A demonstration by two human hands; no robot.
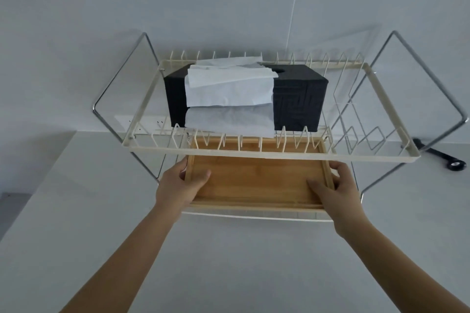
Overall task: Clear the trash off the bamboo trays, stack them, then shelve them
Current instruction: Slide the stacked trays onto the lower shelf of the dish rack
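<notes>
1. On the lower tier of a two-level cream wire dish rack (256, 154), a flat rectangular bamboo tray with a raised rim (256, 180) is lying level, its far part sitting under the rack's upper tier and its near edge lining up just behind the lower tier's near white rail.
2. Whether one tray or a stack is sitting there cannot be told from this angle.
3. At the tray's left side, the left hand (178, 185) is gripping the rim, thumb lying inside on the tray floor and the other fingers curling around the outside edge.
4. At the tray's right side, the right hand (335, 190) is gripping the near right corner likewise, thumb pressing on the inner floor and fingers wrapping over the right rim.
5. Both bare forearms are reaching up from the near edge of the view toward the rack.
6. Above the tray, a black rectangular tissue box (297, 99) is sitting on the upper tier, toward its left and middle.
7. White tissue sheets (229, 94) are spilling out of the box top and draping down its near face, the lowest sheet touching the upper tier's wires.
8. Chrome tube legs (119, 79) are crossing at each end of the rack.
9. Beneath everything, a pale grey counter (229, 262) is carrying the rack, with a pale tiled wall (152, 7) standing behind.
10. Far right on the counter, a small black object (442, 155) is lying well apart from the tray; what it is cannot be told.
</notes>
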